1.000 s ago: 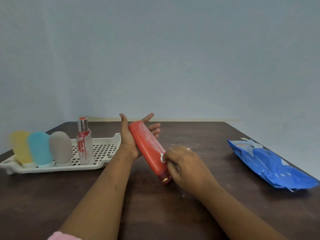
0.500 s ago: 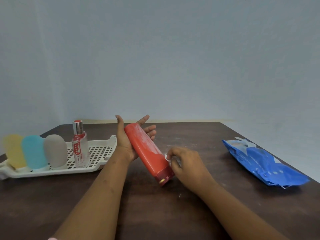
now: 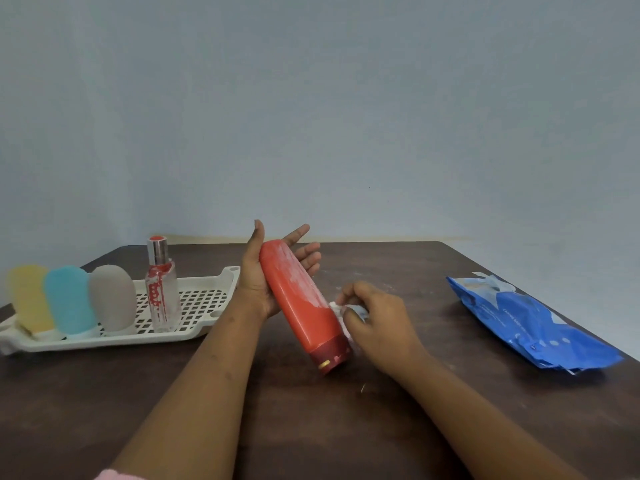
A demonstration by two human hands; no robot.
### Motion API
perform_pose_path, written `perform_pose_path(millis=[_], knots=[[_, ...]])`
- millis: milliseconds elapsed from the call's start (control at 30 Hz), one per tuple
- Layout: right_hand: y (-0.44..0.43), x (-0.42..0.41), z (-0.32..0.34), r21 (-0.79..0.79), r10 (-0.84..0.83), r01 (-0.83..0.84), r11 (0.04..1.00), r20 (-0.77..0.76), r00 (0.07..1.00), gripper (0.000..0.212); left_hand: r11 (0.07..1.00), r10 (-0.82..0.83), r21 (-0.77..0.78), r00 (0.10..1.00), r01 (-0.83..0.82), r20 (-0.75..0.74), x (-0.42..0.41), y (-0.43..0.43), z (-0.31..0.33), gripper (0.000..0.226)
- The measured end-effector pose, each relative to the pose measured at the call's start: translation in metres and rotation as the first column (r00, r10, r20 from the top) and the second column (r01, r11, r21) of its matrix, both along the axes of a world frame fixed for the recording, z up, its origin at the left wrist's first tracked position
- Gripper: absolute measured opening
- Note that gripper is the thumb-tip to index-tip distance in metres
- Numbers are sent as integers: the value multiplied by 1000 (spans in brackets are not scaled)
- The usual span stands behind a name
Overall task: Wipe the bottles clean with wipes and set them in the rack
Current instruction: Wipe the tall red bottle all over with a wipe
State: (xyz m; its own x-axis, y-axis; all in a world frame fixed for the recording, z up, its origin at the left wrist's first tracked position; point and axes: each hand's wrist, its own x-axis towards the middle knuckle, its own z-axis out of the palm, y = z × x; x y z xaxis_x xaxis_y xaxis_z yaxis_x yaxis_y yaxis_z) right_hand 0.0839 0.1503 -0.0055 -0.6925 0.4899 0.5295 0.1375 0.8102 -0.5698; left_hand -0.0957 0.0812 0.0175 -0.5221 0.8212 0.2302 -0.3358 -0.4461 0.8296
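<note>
Right hand (image 3: 377, 323) pinches wipe (image 3: 337, 308) against red bottle (image 3: 301, 306), near rack (image 3: 225, 278) rim

A plain grey-blue wall (image 3: 346, 116) (evenly lit) backs a dark brown wooden table (image 3: 329, 427) — faintly scuffed.

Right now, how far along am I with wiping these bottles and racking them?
Done: the yellow bottle, blue bottle, grey bottle and clear spray bottle stand in the rack. In hand: the red bottle leans on your open left hand while your right hand pinches a wipe against its side; white smears show on it. Left: finish wiping it, then rack it.
</note>
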Motion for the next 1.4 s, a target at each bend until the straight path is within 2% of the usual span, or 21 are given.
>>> perform_pose_path(millis=[67, 200, 367, 533, 667, 800, 967, 1100, 1267, 1400], knots=[[0, -2, 0, -62, -1, -1, 998, -34, 999, 19, 1000, -19, 8, 1000, 19, 1, 0, -1, 0, 77], [1, -3, -2, -182, 3, -4, 983, -3, 1000, 16, 997, -65, 45, 998, 65, 2, 0, -2, 0, 73], [-4, -10, 0, -211, 35, -70, 975, -162, 986, 19, 986, -142, 84, 990, 143, -15, -5, 2, -1, 86], [0, -10, -3, -251, 51, -69, 966, -79, 996, 17, 978, -185, 94, 983, 186, -12, -7, 3, -2, 87], [-1, -13, -2, -302, 64, -123, 945, -198, 978, 17, 974, -210, 87, 977, 211, -27, -6, 4, -1, 87], [0, -14, -3, -323, 76, -118, 939, -137, 988, 16, 970, -226, 87, 974, 226, -19, -7, 3, -2, 86], [-4, -15, -1, -297, 55, -132, 946, -256, 965, 17, 963, -257, 81, 966, 257, -15, -6, 5, 0, 84], [0, -15, -3, -304, 81, -125, 945, -152, 985, 17, 959, -270, 82, 963, 270, -15, -6, 6, -1, 82], [-3, -15, 1, -338, 82, -193, 921, -315, 945, 13, 949, -303, 81, 952, 305, -34, -4, 7, 1, 81], [-1, -15, -1, -384, 101, -183, 905, -223, 969, 13, 941, -329, 71, 944, 331, -32, -1, 8, 0, 82]])
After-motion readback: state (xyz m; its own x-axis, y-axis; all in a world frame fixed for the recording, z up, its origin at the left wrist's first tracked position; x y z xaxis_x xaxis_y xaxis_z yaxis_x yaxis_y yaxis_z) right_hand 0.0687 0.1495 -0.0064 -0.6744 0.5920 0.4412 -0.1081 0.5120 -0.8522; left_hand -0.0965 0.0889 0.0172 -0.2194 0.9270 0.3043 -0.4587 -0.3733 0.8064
